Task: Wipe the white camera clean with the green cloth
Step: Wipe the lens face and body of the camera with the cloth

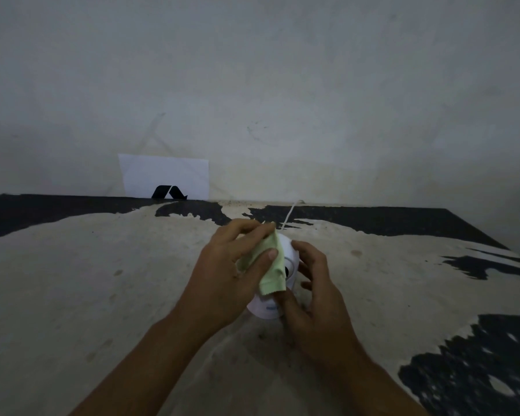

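Pinching a pale green soft cloth [270,263] between thumb and fingers, left hand [233,265] just right of frame centre, grip closed on the fabric. Cloth draped over the left face of a small white rounded plastic camera [290,256], one corner poking up past the fingertips, lower hem hanging down across the camera's front. Dark round lens [288,271] peeking out at the cloth's right edge. Cupped around the camera's right side and front, right hand [314,295], fingers curled against the body, thumb laid along the lower front near the white base [266,309]; grip closed on the camera, steadying it. Camera standing upright on a worn bench [102,280], slightly right of and below frame centre, wedged between both hands. Both bare forearms running in from the bottom edge of the frame.

Trailing from behind the camera toward the upper centre, a thin white cord [290,213], reaching the back edge of the bench. Bench surface mostly pale and scuffed, with ragged black patches along the back edge and down the right side. Leaning against the wall at centre left, a white sheet of paper [162,172] with a black angular mark [168,192] at its bottom edge. Filling the upper half of the frame, a plain grey-white wall [312,85], dimly lit.
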### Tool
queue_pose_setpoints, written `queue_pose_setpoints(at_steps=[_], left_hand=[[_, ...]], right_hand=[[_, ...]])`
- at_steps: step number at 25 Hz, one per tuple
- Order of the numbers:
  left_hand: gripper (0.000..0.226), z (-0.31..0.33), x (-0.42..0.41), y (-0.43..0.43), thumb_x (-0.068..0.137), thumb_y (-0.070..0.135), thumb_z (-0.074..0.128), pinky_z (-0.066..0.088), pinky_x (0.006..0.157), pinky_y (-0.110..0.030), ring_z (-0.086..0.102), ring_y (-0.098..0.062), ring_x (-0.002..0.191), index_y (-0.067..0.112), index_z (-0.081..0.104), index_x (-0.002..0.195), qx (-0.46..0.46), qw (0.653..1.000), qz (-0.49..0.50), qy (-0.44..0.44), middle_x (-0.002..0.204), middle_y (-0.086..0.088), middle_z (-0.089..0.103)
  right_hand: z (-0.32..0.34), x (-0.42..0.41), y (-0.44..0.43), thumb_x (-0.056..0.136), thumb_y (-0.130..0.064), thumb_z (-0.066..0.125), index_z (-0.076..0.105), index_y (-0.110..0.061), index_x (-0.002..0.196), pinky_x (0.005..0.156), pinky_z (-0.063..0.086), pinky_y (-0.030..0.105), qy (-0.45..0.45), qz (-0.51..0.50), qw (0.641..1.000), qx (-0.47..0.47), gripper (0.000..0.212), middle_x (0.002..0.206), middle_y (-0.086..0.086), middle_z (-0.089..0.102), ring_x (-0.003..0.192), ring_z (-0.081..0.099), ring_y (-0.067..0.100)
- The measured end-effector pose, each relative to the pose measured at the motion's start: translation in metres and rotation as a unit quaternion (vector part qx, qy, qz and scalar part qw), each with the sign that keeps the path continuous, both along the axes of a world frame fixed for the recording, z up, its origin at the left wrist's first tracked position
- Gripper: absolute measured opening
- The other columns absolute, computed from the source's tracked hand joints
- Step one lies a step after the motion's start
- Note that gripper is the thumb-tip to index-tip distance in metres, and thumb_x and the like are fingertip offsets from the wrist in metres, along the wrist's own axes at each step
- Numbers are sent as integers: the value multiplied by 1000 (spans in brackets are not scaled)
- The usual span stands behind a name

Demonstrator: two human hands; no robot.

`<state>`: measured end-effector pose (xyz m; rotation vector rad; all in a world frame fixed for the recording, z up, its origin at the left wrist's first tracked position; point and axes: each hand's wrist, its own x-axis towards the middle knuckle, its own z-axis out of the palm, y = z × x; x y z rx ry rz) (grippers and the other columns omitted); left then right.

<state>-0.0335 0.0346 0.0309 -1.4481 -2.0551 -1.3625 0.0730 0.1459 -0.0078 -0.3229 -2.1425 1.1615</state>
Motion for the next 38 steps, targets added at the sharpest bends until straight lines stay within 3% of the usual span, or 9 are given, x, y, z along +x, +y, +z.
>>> queue_pose_setpoints(at_steps=[5,7,12,16,20,24,29,33,38], left_hand=[[34,-4,-2,0,88,34,55,44,100,-25,52,-5,117,19,65,117,-17,998,-44,52,128,1,61],[36,-5,-5,-1,90,34,51,43,97,-13,53,1,114,18,63,120,-1,999,-31,6,126,3,62],[42,-12,-9,-5,89,43,46,48,78,-6,60,10,99,25,61,123,1,992,1,-127,115,6,69],[42,-9,-5,-3,88,37,48,38,99,-10,46,10,121,21,56,126,9,992,-83,-90,131,7,57],[42,-11,-6,-3,88,37,46,40,98,-10,44,12,121,27,51,128,15,991,-59,-118,131,9,57],[36,-5,-8,-4,89,35,49,31,105,-12,38,7,129,27,59,123,-21,984,-140,-108,132,16,56],[34,-8,-14,-3,91,35,49,41,98,-13,47,15,116,37,55,124,-8,990,-69,-125,126,21,58],[32,-12,-14,-7,83,30,60,39,100,-14,46,4,125,29,66,114,7,981,-138,-138,123,31,58],[36,-15,-14,-10,77,26,67,44,100,-21,55,1,118,23,67,113,55,972,-125,-191,122,19,62]], right_hand=[[-1,2,2,88,-20,61,35,-27,133,91,41,6,4,6,1000,3,52,127,-16,53,111,52,-9],[0,1,1,87,-19,63,34,-36,124,83,37,-3,11,2,1000,14,50,119,-28,47,103,48,-22],[0,1,-1,84,-36,62,32,-37,128,92,42,9,9,-5,1000,8,53,124,-23,50,110,50,-11],[0,1,0,80,-38,60,35,-39,120,81,33,-7,12,-4,1000,5,47,116,-34,43,100,42,-31],[-2,1,1,81,-40,61,34,-40,124,84,35,-5,18,-2,1000,12,51,118,-36,46,105,44,-25],[-1,1,2,86,-28,63,36,-42,122,79,38,-4,33,16,999,22,48,113,-52,46,104,49,-23],[-1,2,1,83,-35,63,36,-41,124,80,40,-2,46,13,999,10,49,114,-49,47,106,50,-19],[0,2,2,83,-32,64,37,-36,126,80,39,-2,43,19,999,9,51,115,-48,49,106,50,-18],[-1,3,3,85,-22,67,37,-35,126,82,40,0,39,11,999,6,53,120,-28,51,107,51,-17]])
